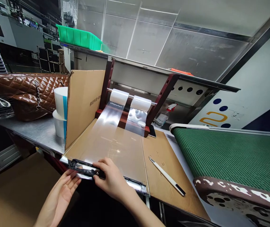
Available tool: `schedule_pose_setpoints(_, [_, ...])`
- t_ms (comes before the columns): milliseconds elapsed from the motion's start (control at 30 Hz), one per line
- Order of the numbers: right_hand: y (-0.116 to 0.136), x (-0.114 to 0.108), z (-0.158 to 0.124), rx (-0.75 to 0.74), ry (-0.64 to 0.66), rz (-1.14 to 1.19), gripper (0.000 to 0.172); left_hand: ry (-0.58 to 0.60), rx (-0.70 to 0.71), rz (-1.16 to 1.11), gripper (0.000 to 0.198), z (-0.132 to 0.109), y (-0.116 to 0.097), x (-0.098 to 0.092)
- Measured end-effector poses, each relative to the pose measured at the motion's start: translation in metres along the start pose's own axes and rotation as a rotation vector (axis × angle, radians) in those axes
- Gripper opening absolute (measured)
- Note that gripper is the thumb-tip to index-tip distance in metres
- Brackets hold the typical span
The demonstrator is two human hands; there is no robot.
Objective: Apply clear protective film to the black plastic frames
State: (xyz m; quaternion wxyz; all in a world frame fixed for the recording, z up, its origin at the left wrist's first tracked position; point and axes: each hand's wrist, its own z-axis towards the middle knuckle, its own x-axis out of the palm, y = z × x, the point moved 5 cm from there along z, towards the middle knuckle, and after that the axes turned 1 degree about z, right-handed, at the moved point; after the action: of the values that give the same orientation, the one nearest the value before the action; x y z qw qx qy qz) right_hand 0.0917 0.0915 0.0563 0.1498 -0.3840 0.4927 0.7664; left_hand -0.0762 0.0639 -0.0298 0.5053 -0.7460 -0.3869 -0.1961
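Observation:
A long black plastic housing (84,168) with a shiny clear inner face lies across the front edge of the cardboard-covered bench, slightly slanted. My right hand (112,180) pinches it near the middle, thumb on the near side, fingers over the top. Under its left end, my left hand (63,192) is palm up with fingers stretched out; whether they touch the housing is hard to tell. Clear film (111,121) runs down from a left roll (119,96) toward the housing. A second roll (141,103) beside it also has film hanging down.
A white craft knife (166,176) lies on the cardboard (157,149) to the right. An upright cardboard panel (85,104) stands left, near white tape rolls (60,123) and a brown bag (28,94). A green conveyor belt (234,157) borders the right. A spray bottle (162,119) stands behind.

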Motion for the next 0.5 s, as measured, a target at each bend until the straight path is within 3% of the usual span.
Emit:
schedule_pose_setpoints(200, [0.002, -0.001, 0.001, 0.004, 0.000, 0.020, 0.039, 0.117, -0.044, 0.035, 0.030, -0.003, 0.023, 0.009])
schedule_pose_setpoints(500, [0.006, 0.000, 0.000, -0.006, 0.018, -0.026, 0.039, 0.201, -0.004, 0.222, 0.084, -0.013, 0.035, 0.020])
